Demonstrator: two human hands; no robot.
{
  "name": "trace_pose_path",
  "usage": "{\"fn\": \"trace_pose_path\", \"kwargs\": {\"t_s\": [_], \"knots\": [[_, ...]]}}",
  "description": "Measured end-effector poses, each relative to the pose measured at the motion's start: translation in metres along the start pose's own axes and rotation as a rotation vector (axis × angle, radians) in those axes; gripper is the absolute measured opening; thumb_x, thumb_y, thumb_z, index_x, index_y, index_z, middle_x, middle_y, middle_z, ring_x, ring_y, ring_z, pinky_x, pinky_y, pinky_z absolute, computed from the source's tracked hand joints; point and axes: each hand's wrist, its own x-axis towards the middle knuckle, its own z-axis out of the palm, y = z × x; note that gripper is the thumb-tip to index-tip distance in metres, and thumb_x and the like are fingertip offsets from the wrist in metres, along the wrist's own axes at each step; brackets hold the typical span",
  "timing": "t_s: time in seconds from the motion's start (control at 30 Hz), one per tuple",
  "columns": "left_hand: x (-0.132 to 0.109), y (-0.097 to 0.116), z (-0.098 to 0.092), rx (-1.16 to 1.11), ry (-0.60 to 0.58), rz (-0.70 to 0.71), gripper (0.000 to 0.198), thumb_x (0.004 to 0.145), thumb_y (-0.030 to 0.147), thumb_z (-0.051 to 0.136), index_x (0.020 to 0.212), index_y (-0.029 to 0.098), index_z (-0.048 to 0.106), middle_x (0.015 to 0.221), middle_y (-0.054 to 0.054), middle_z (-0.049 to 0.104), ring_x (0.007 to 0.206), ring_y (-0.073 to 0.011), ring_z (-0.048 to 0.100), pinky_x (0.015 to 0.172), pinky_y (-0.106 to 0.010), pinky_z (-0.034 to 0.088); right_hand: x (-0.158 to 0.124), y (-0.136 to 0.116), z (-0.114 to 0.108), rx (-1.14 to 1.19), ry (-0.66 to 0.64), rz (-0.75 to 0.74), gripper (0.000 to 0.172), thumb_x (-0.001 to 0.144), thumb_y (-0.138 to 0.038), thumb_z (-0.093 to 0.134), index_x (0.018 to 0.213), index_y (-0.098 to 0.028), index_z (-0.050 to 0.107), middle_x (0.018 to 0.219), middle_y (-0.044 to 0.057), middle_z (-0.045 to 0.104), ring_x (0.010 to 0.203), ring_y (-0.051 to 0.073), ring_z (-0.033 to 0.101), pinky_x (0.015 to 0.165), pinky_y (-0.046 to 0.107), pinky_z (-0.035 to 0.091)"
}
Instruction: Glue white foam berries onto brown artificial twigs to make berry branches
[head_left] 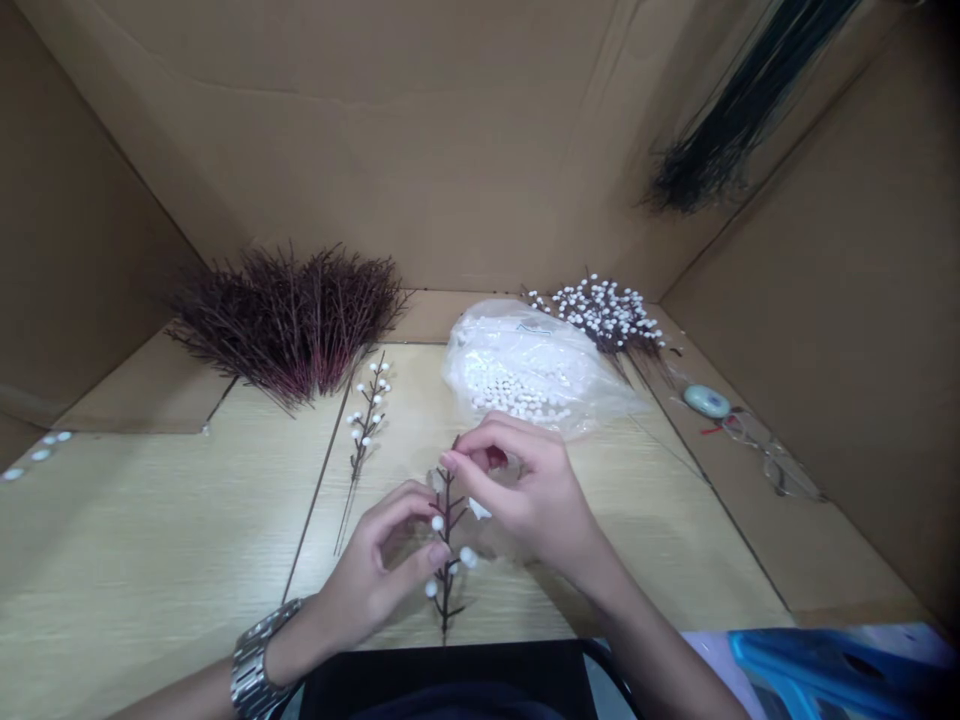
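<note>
A dark brown twig (pixel 446 530) with several white berries stands nearly upright in front of me. My left hand (pixel 394 545) has its fingers around the twig's middle, thumb against it near a berry. At the twig's top, my right hand (pixel 517 475) pinches with thumb and index finger; whatever lies between those fingertips is too small to tell. A small white piece (pixel 478 509) shows just below the right fingers. Behind the hands lies a clear plastic bag (pixel 525 365) of white berries. Another berried twig (pixel 367 420) lies to the left of the hands.
A big bundle of bare brown twigs (pixel 292 325) is at the back left, finished-looking berried twigs (pixel 604 312) at the back right. Dark stems (pixel 735 120) hang upper right. Eyeglasses (pixel 780 462) and a pale oval object (pixel 706 401) lie right. Cardboard walls (pixel 450 150) surround the table (pixel 150 520).
</note>
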Motion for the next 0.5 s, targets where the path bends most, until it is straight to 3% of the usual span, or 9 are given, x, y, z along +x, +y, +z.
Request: {"fn": "trace_pose_path", "kwargs": {"t_s": [0.1,0.3,0.43,0.5], "knots": [[0.001,0.001,0.000,0.005,0.063,0.027,0.008,0.095,0.028,0.069,0.091,0.021,0.069,0.095,-0.004,0.062,0.094,-0.0209,0.059,0.085,-0.031,0.047,0.000,0.000,0.008,-0.029,-0.010,-0.021,0.012,0.089,-0.017,0.071,0.077,-0.019,0.069,0.072,-0.003,0.062,0.069,0.011,0.056,0.066,0.027,0.043],[0.002,0.006,-0.001,-0.052,0.085,0.002,0.012,0.094,0.026,0.069,0.085,0.019,0.068,0.089,-0.003,0.063,0.087,-0.0190,0.058,0.079,-0.029,0.046,-0.001,-0.003,0.013,-0.031,-0.034,-0.001,0.011,0.091,-0.022,0.070,0.080,-0.021,0.069,0.075,-0.003,0.065,0.071,0.011,0.058,0.067,0.026,0.044],[0.005,0.006,-0.003,-0.068,0.116,-0.018,0.016,0.092,0.028,0.070,0.080,0.019,0.065,0.083,-0.001,0.059,0.078,-0.0172,0.053,0.072,-0.028,0.044,0.013,0.010,-0.020,-0.149,-0.115,0.076,0.010,0.096,-0.031,0.065,0.094,-0.023,0.072,0.085,-0.002,0.071,0.076,0.013,0.062,0.069,0.025,0.047],[0.006,0.005,-0.004,-0.087,0.123,-0.042,0.019,0.091,0.031,0.070,0.078,0.018,0.064,0.081,-0.001,0.057,0.077,-0.0171,0.052,0.071,-0.028,0.043,0.027,0.027,-0.043,-0.380,-0.134,0.120,0.017,0.100,-0.030,0.056,0.095,-0.021,0.070,0.091,0.002,0.073,0.082,0.015,0.065,0.073,0.026,0.047]]}}
